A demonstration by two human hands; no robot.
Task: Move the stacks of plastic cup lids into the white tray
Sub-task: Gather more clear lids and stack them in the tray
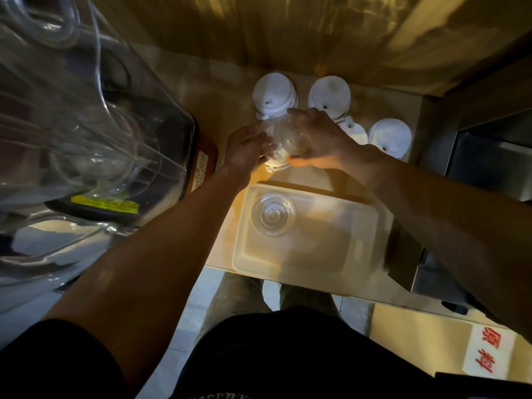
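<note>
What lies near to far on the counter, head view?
White rectangular plastic tray holding a clear domed lid stack → second clear domed lid stack gripped by the right hand, left hand against it → two white lid stacks at the back.

Red characters 原料 on a white sign (489,354), lower right.

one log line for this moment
held: clear lid stack | right hand: grips it | left hand: touches its side | white tray: one clear stack inside | white lid stacks: outside tray
</note>
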